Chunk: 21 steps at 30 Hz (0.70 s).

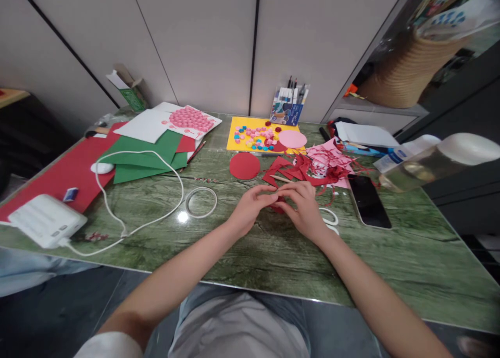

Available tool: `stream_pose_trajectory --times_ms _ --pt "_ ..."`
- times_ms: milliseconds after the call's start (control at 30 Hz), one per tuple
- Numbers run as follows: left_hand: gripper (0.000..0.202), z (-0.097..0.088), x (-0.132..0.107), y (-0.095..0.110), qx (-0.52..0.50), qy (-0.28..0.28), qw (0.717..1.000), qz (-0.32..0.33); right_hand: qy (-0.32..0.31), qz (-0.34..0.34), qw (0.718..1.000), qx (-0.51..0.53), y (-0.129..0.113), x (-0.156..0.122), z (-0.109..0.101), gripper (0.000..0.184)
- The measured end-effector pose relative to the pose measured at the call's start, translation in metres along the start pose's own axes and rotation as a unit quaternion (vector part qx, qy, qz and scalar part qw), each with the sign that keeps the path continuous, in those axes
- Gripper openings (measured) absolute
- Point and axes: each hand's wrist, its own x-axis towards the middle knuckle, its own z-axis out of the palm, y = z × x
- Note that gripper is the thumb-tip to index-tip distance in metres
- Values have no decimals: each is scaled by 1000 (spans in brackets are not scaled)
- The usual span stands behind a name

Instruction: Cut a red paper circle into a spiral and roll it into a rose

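Observation:
My left hand and my right hand meet over the middle of the table, fingertips pinched together. Between and below the fingers shows a small piece of red paper, mostly hidden by them. Just beyond my fingers lies a thin wooden stick among red paper scraps. A red paper circle rests flat ahead of my left hand. White scissors handles stick out beside my right wrist, the blades hidden.
Yellow paper at the back bears small coloured paper rolls and a pink circle. A phone and a clear bottle stand right. Left are a white ring, a cable, a power bank and green paper.

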Motion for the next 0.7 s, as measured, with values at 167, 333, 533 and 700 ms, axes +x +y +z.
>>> stream_pose_trajectory --times_ms 167,333,533,700 --pt "32 0 -2 0 29 -30 999 -8 1 16 1000 22 -1 2 -7 8" --pt "36 0 -2 -1 39 -44 998 -23 -11 17 1000 22 -3 3 -13 10" --pt "42 -5 1 -3 58 -39 998 -10 -41 -20 998 34 0 4 -17 14" --pt "39 -9 3 2 102 -52 993 -10 -62 -42 997 16 1 3 -15 17"
